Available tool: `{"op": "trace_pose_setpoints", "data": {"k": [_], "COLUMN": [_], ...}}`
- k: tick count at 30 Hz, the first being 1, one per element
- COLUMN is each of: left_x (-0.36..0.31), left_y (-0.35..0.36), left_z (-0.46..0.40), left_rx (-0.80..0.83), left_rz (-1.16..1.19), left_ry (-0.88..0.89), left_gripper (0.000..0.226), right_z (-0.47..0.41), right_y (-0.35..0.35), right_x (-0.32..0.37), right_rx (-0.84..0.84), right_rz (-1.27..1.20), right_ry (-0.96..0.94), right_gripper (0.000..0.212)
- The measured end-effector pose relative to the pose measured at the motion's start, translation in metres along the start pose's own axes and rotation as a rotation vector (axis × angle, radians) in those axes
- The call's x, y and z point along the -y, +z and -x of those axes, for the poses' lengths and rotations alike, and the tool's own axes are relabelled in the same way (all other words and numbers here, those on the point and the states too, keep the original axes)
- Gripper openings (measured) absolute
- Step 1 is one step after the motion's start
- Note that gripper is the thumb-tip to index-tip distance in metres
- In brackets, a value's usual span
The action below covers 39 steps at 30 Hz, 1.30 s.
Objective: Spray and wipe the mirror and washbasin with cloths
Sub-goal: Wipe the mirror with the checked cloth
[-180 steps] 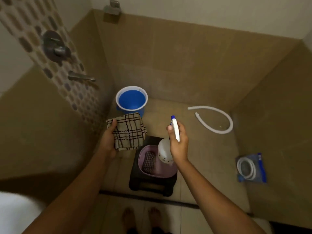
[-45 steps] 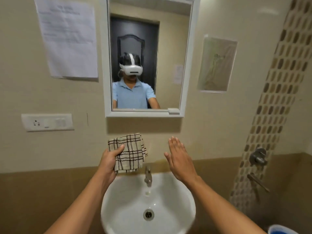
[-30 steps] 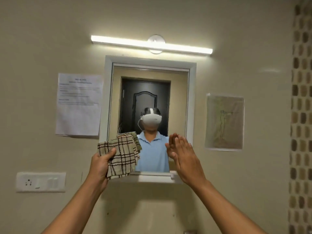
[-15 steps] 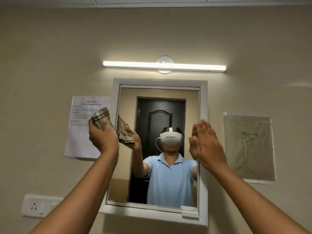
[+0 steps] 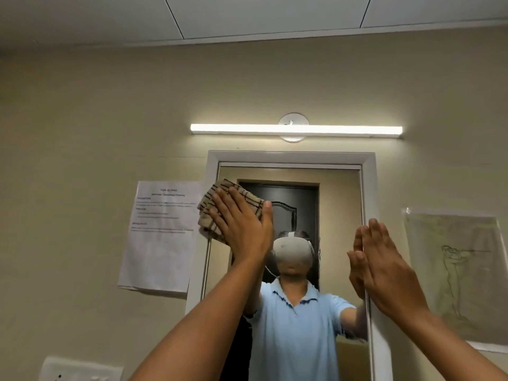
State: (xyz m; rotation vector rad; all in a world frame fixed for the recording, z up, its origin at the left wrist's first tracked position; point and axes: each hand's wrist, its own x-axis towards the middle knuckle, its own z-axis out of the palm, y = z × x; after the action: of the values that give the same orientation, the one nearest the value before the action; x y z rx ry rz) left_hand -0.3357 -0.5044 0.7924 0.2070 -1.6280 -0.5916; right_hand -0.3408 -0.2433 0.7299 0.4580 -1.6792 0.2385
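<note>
Left hand (image 5: 242, 229) raised flat against the upper left part of the mirror (image 5: 341, 204), fingers (image 5: 220, 204) straight and spread, pressing a folded checked cloth (image 5: 220, 213) to the glass. Cloth beige with dark lines, bunched under the palm, its edges showing above and to the left of the hand and overlapping the mirror's white frame (image 5: 291, 156) on that side. Right hand (image 5: 384, 270) lifted near the mirror's right edge, fingers (image 5: 376, 237) straight and held together, holding nothing; whether touching the frame cannot be told. Both forearms bare, reaching up from the bottom of the view. Reflected in the glass: a person in a light blue collared shirt wearing a white headset, with a dark panelled door behind. Lit tube light (image 5: 295, 129) fixed on the wall just above the mirror. Printed paper sheet (image 5: 162, 235) stuck to the wall left of the mirror, close to its frame. Sheet with a faint line drawing (image 5: 456, 273) on the wall to the right. White switch plate (image 5: 79, 369) at the lower left corner. Beige wall all around, white panelled ceiling (image 5: 247, 15) above. Washbasin out of view.
</note>
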Motion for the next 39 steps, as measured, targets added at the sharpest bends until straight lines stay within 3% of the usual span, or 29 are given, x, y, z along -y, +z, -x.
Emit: {"op": "trace_pose_setpoints", "data": {"k": [4,9,23,31,39], "left_x": [0.001,0.002,-0.083,-0.13,-0.099], "left_y": [0.001,0.003,0.03,0.043,0.04], "left_z": [-0.027,-0.032,-0.004,0.012,0.027], "left_rx": [-0.009,-0.005,0.159,0.222,0.18], "left_rz": [-0.079,-0.171,-0.191,-0.204,-0.205], "left_ry": [0.206,0.361,0.889,0.954,1.077], "left_gripper": [0.08,0.078,0.075,0.076,0.073], "right_z": [-0.002,-0.003,-0.005,-0.005,-0.003], "right_y": [-0.007,-0.008,-0.011,-0.013,-0.012], "right_x": [-0.007,-0.02,-0.023,-0.023,-0.02], "right_rx": [0.001,0.045,0.11,0.105,0.103], "right_rz": [0.021,0.085,0.086,0.064,0.057], "right_ry": [-0.035,-0.077,-0.09,-0.088,-0.06], "right_gripper": [0.054,0.084,0.086,0.078,0.081]}}
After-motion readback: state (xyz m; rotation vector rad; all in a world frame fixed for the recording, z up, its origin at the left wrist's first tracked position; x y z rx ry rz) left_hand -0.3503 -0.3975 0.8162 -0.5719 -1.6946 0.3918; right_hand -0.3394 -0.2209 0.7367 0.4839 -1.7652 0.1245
